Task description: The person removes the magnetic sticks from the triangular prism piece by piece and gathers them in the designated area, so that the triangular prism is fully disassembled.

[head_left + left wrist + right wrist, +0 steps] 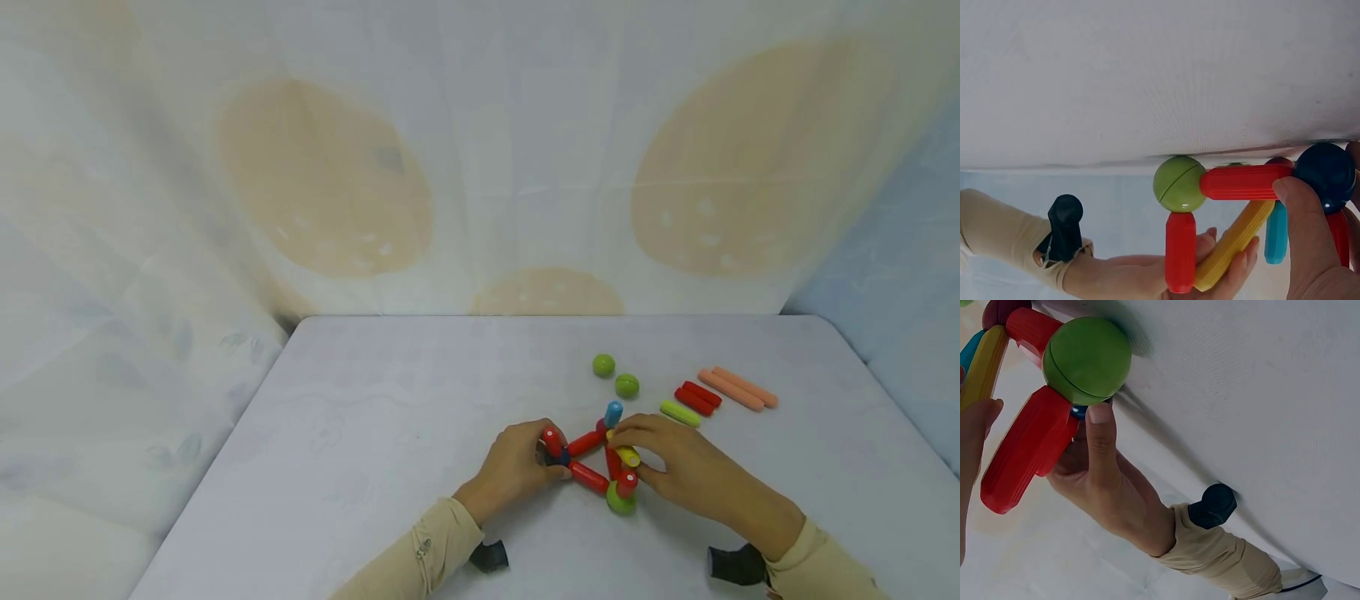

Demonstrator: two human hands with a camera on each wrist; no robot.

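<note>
Carefully, my left hand (517,467) pinches the dark blue ball (1329,175), my right hand (678,467) apparently grips the yellow rod (1235,244); squeezing harder could pop the magnetic joints apart

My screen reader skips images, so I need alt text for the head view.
Two hands, left hand and right hand, hold a small frame of coloured rods and balls on a white table. Loose green balls and spare rods lie beyond the right hand.

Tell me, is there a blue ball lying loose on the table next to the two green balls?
No: in the head view only the two green balls lie loose there, with a green stick, red sticks and orange sticks to their right.
</note>
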